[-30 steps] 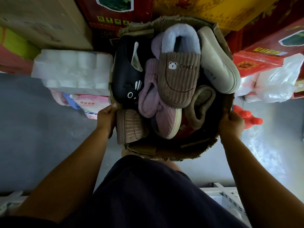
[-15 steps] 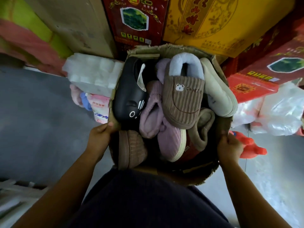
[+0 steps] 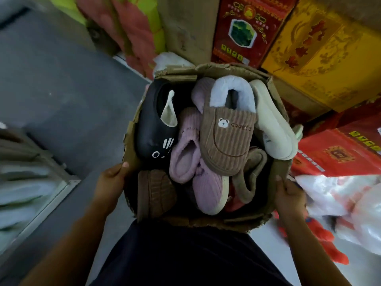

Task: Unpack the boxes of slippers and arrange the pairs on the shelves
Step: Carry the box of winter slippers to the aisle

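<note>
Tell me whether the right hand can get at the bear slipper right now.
Likely not right away. The bear slipper lies uncovered on top, but the right hand grips the box rim, as does the left hand; letting go might tip the box.

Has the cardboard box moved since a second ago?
Yes: the cardboard box has shifted left, now hiding most of the white roll pack once beside it.

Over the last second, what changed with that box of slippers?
The box has shifted left, now hiding most of the white pack, and a rack has come into view. The left hand and right hand still grip its sides; the slippers lie as before.
</note>
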`<state>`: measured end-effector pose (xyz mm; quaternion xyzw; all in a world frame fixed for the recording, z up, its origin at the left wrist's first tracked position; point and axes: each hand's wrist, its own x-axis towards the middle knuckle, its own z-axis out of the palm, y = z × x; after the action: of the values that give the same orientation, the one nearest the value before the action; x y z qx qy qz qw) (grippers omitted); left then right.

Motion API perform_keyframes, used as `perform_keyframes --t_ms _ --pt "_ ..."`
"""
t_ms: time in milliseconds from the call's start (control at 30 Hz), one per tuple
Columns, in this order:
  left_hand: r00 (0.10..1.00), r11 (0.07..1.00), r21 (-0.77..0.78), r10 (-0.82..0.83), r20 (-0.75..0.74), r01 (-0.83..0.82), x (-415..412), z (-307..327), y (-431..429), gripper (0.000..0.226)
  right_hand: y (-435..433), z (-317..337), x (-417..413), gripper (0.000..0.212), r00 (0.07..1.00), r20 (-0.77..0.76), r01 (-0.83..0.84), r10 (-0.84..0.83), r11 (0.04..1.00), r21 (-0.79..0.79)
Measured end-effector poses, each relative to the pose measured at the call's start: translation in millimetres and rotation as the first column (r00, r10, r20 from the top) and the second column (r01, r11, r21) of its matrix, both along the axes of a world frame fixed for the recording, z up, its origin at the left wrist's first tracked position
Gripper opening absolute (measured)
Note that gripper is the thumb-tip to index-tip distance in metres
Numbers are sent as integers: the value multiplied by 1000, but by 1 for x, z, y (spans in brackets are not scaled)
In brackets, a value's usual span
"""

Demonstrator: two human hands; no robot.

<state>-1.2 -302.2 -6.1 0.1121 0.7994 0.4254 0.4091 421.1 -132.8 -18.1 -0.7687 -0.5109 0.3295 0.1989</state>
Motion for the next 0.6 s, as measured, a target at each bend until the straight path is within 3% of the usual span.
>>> perform_keyframes --t_ms 233,400,500,600 --pt "914 913 21 406 21 -407 11 15 -123 24 3 18 -93 38 929 -38 -370 368 928 -38" --pt "753 752 34 658 26 -659 17 19 -224 24 -27 18 -184 41 754 -20 -657 657 754 9" --pt "634 634 30 772 40 -773 26 21 -282 26 -54 4 -239 50 647 -25 -761 762 648 36" --pt "526 526 23 848 68 -850 30 17 -342 29 -92 0 -299 43 518 10 -855 855 517 29"
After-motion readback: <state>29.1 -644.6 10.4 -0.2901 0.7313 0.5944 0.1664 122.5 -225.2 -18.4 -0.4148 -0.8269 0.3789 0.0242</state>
